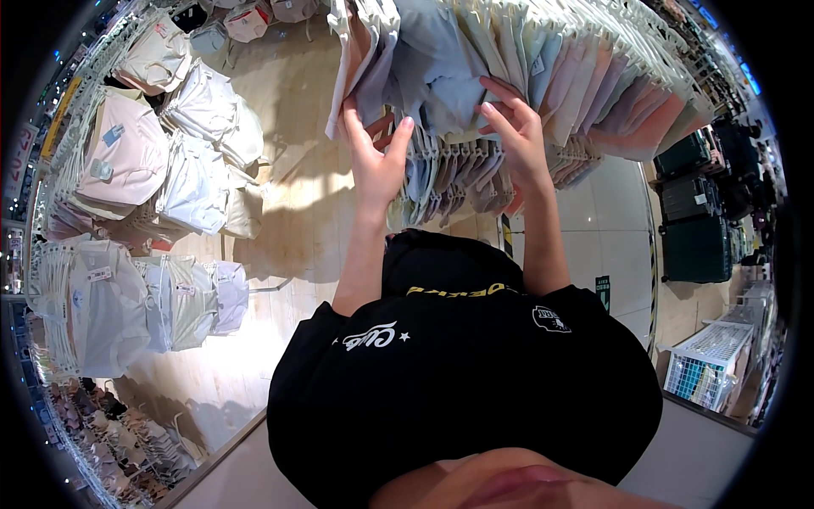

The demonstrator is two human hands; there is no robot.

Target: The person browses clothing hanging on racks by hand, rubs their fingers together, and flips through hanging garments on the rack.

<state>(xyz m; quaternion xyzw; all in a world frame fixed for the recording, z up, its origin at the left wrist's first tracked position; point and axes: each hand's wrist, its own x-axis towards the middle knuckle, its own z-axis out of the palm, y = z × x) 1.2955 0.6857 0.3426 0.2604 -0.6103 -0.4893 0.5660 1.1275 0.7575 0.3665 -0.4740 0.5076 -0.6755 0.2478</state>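
Observation:
In front of me hangs a dense row of pastel underpants on white plastic hangers. My left hand is at the row's left end, its fingers against pink and mauve briefs and its thumb spread apart. Pale blue briefs face me between my two hands. At their right side, the fingertips of my right hand touch the fabric, the fingers apart. Some fingers of both hands are partly hidden. A lower row of small hanging garments shows beneath.
On the left, racks hold more hanging briefs with tags, and a metal rack arm juts over the wooden floor. To the right are dark suitcases, a white wire basket and a tiled aisle.

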